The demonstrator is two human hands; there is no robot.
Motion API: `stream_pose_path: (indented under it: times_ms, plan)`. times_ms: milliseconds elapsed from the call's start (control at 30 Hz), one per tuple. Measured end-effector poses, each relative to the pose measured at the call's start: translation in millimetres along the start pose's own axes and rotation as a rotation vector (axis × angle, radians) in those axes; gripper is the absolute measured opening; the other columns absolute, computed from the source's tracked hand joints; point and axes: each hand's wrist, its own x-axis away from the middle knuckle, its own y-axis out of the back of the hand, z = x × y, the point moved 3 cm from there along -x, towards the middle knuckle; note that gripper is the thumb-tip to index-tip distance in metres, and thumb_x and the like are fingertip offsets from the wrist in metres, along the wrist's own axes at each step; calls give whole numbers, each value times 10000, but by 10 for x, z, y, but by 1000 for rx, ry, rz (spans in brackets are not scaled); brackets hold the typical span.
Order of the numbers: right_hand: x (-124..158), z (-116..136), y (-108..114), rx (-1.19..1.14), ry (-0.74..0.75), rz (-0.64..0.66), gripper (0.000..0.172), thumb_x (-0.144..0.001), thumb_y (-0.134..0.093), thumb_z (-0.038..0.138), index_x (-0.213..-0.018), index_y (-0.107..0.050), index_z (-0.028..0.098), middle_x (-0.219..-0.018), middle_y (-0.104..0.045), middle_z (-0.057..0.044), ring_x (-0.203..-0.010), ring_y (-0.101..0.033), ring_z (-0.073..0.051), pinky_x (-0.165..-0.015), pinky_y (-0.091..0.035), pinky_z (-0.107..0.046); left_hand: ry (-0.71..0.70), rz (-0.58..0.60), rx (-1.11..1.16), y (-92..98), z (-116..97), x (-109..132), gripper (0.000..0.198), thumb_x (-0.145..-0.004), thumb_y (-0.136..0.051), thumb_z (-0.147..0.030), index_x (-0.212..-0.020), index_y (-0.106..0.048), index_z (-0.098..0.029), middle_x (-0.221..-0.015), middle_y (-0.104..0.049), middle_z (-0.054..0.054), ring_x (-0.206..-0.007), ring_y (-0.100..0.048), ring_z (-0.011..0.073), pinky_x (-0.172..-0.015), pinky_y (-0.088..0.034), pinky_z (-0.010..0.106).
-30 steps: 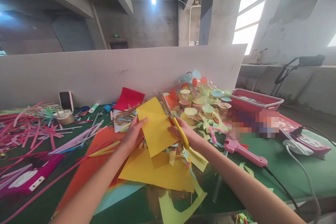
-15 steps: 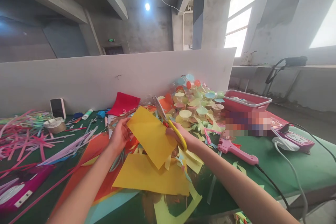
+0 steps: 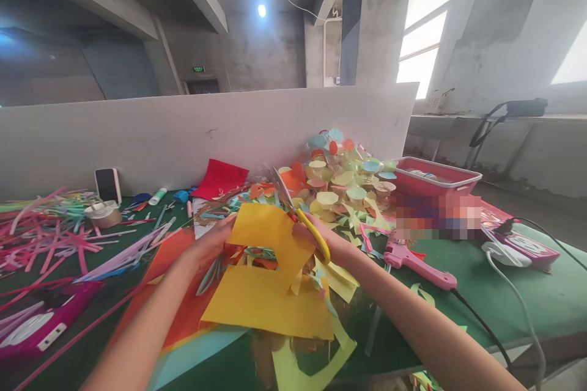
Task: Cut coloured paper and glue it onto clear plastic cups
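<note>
My left hand [image 3: 217, 241] pinches the left edge of a yellow sheet of paper [image 3: 261, 226], its fingertips partly hidden behind the sheet. My right hand [image 3: 321, 237] grips a pair of scissors [image 3: 312, 232] by the yellow handle, with the metal blades pointing up and away. The right fingers also meet the right side of the sheet, which looks bent or curled in the middle. Below it lies a second yellow sheet [image 3: 270, 305] on the table, with pale green paper offcuts [image 3: 316, 360] around it.
Colourful paper discs [image 3: 339, 180] on clear cups are piled behind my hands. A pink glue gun [image 3: 419, 266] and its cord lie to the right, near a pink basket [image 3: 435, 180] and power strip [image 3: 527, 248]. Coloured strips [image 3: 50, 238] and a phone [image 3: 107, 186] are left.
The held yellow sheet has changed from flat and slanted to bent, opening a gap beneath it. My left hand has moved slightly right. The scissors stay in my right hand.
</note>
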Motion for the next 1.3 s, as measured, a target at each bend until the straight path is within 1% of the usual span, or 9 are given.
stream_pose_path:
  times_ms: [100,400,533,633,767,900,1067,1167,1300]
  plan:
    - [1,0,0,6,-1,5,325,-682,-603,370,-699,-309,234,-629,-221,82,-553,-183,-84,-494,-155,-253,137,155,-56,-53,49,42,399,-642,-776,-291,-1027,-697,-217,-595,-656,-16,-446,-579,150,-451,-452,243]
    - [35,74,-17,-5,12,-6,300,-655,-597,368,-693,-333,230,-622,-251,77,-559,-200,-86,-491,-188,-243,332,240,70,37,118,21,345,-723,-719,-480,-877,-731,-172,-698,-710,103,-500,-615,213,-432,-462,276]
    - [37,74,-12,8,-1,-8,283,-645,-591,367,-705,-352,227,-635,-257,76,-556,-203,-83,-493,-188,-249,324,283,27,21,104,27,424,-836,-603,-511,-883,-738,-111,-814,-736,138,-509,-597,174,-485,-483,259]
    - [38,71,-11,-3,21,19,297,-651,-603,380,-715,-355,228,-638,-251,77,-555,-196,-83,-494,-182,-254,289,296,-6,26,120,23,451,-831,-625,-519,-973,-727,-104,-814,-733,155,-523,-602,160,-486,-471,236]
    - [37,53,-8,15,54,47,351,-692,-609,422,-700,-312,236,-611,-218,83,-560,-162,-90,-502,-149,-261,212,273,5,34,119,26,474,-732,-755,-497,-1094,-671,-202,-764,-717,105,-515,-615,165,-429,-407,217]
    - [43,56,-9,9,72,78,372,-747,-599,453,-699,-297,240,-608,-208,80,-557,-161,-98,-510,-153,-269,171,261,12,6,87,42,459,-680,-823,-363,-1083,-659,-218,-720,-682,43,-486,-604,137,-387,-330,178]
    - [35,41,39,34,36,-51,337,-774,-652,472,-733,-428,224,-684,-373,38,-595,-356,-122,-546,-294,-273,73,208,-120,16,72,-16,374,-715,-786,-392,-1011,-647,-210,-650,-633,-9,-358,-483,73,-342,-222,163]
    - [-27,-79,62,-26,-34,-106,390,-779,-657,581,-822,-496,229,-702,-469,22,-572,-451,-141,-529,-361,-283,-14,114,-105,47,44,-49,377,-715,-772,-468,-945,-643,-198,-540,-557,-45,-342,-450,71,-342,-253,164]
    - [-200,-273,58,-165,-104,-119,526,-753,-584,743,-777,-452,235,-560,-419,67,-441,-400,-108,-433,-335,-252,-16,-13,-12,73,15,-63,429,-710,-760,-526,-939,-649,-181,-497,-552,-40,-358,-487,96,-344,-308,175]
